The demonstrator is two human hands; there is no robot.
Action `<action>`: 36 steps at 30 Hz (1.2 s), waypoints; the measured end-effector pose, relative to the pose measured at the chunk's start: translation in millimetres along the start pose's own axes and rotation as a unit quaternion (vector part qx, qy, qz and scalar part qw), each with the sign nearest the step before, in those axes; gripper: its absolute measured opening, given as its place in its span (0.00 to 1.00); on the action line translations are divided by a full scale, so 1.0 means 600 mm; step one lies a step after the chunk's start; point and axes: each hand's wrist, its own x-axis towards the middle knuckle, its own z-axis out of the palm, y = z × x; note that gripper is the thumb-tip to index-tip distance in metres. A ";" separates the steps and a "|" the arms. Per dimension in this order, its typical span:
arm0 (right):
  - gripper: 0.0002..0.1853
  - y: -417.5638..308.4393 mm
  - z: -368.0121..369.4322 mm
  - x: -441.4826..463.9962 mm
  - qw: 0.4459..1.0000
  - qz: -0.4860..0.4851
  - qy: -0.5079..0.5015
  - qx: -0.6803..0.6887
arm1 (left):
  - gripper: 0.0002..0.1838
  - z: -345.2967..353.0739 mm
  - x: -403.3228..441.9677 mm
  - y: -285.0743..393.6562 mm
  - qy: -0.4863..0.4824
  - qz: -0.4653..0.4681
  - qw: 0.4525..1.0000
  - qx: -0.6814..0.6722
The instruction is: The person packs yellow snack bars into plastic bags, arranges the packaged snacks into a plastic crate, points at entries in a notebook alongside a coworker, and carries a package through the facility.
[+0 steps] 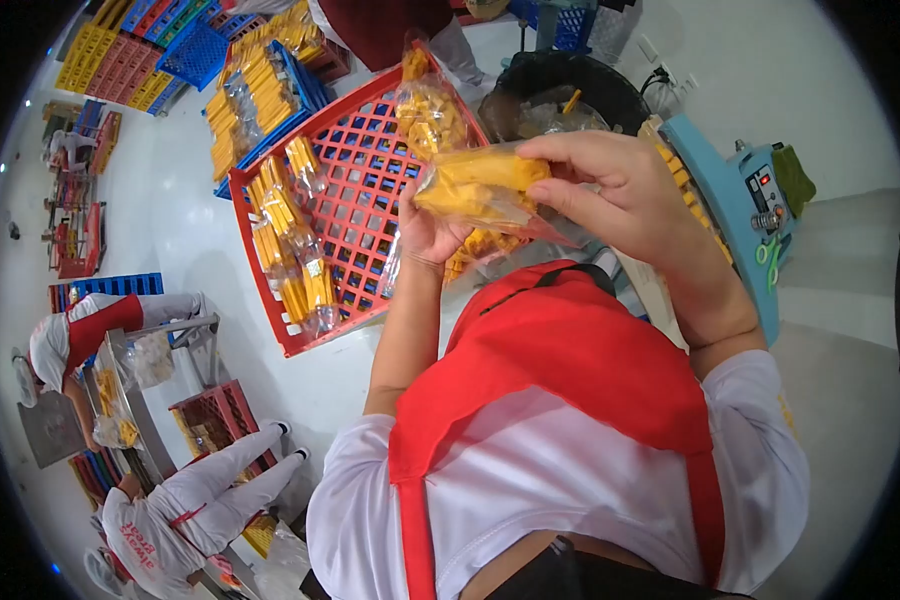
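The largest thing before the person is a red crate [260, 288], a little to the left, with lattice floor. On the right stands a blue machine [715, 175], and at the far right of the crate there is a black bin [625, 95]. Along the left part of the crate lie several packed bags [285, 215] of yellow sticks. In its far right corner another filled bag [430, 118] rests.

Both hands are in front of the body, above the near right part of the crate. The right hand [610, 180] pinches the right end of the held bag [480, 190] between thumb and forefinger. The left hand [432, 230] grasps the left end; some of its fingertips are hidden by the bag, so I cannot tell how firmly they press.

To handle this bag well, in my judgement, the right hand should pinch lightly, and the left should carry the weight from below, so that the yellow contents do not break or slide. The loose film also should stay smooth.

The held bag lies between the two hands, nearly level, with its film hanging loose just below the right thumb. Whether it is sealed, I cannot tell. Smallest are the green scissors [767, 262] on the machine.
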 end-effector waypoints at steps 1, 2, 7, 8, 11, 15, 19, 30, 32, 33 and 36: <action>0.12 -0.001 0.002 0.000 0.994 0.060 0.009 0.088 | 0.36 0.001 0.002 0.000 -0.006 0.006 1.000 -0.005; 0.13 -0.001 0.004 0.000 0.977 0.118 0.017 0.175 | 0.35 0.001 0.004 0.002 -0.013 0.012 1.000 -0.011; 0.10 -0.006 0.010 -0.012 0.944 0.139 0.113 0.278 | 0.34 0.003 -0.002 -0.004 -0.025 0.014 0.999 -0.024; 0.11 -0.005 0.009 -0.013 0.946 0.148 0.109 0.268 | 0.34 0.004 0.000 0.001 -0.051 0.009 0.998 -0.042; 0.11 0.003 0.017 -0.025 0.910 0.158 0.144 0.355 | 0.35 0.008 -0.003 0.010 -0.016 0.062 0.996 0.057; 0.12 0.019 0.025 -0.043 0.877 0.186 0.172 0.407 | 0.37 0.011 -0.006 0.040 -0.042 0.090 0.988 0.121; 0.13 0.035 0.022 -0.059 0.880 0.213 0.120 0.407 | 0.39 0.017 -0.009 0.051 -0.056 0.107 0.984 0.129; 0.16 0.077 0.046 -0.098 0.813 0.151 0.117 0.550 | 0.35 0.060 -0.004 0.044 -0.026 0.053 0.980 0.190; 0.16 0.081 0.041 -0.099 0.808 0.172 0.114 0.552 | 0.34 0.057 -0.002 0.043 0.005 0.033 0.982 0.186; 0.16 0.082 0.039 -0.098 0.809 0.173 0.112 0.550 | 0.34 0.057 -0.001 0.042 0.034 0.013 0.982 0.184; 0.16 0.086 0.038 -0.092 0.852 0.226 0.092 0.463 | 0.33 0.045 -0.009 0.036 0.047 -0.024 0.986 0.160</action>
